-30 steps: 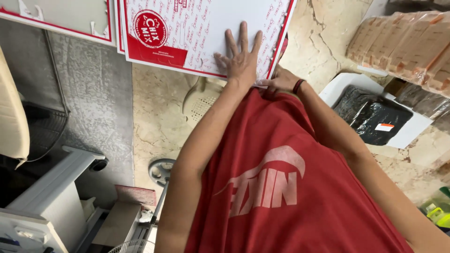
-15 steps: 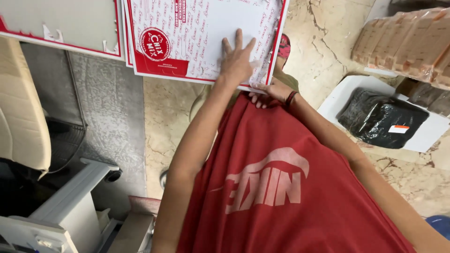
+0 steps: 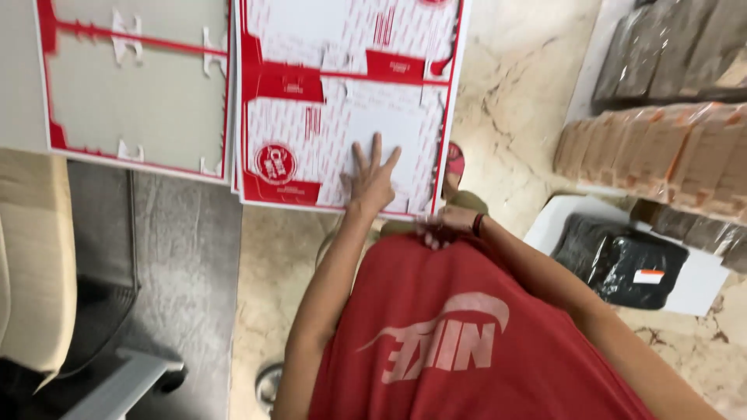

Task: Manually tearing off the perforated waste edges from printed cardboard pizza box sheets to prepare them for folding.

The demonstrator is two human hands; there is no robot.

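- Head view is showing a flat printed carton sheet (image 3: 342,101), white with red borders and red panels, lying unfolded on the top of a stack over the marble floor (image 3: 506,93).
- The left hand (image 3: 372,180) is resting flat on the lower part of this sheet, near its bottom edge, with the fingers (image 3: 377,152) spread wide; it is pressing on the sheet, not closing around it.
- The right hand (image 3: 445,225) is staying just below the sheet's lower right corner, close to the red shirt (image 3: 467,342); its fingers are curled, and I cannot tell if they are pinching the edge or are empty.
- A second flat sheet (image 3: 132,85), grey with red lines, is lying just beside the first one on the left.
- A foot in a red sandal (image 3: 454,163) is showing at the right edge of the printed sheet.
- Further right, a white tray (image 3: 700,284) is holding black wrapped packets (image 3: 615,260), and brown bundles (image 3: 661,155) are stacked behind it.
- At the left, a cream chair (image 3: 31,257) is standing on a grey mat (image 3: 179,257).
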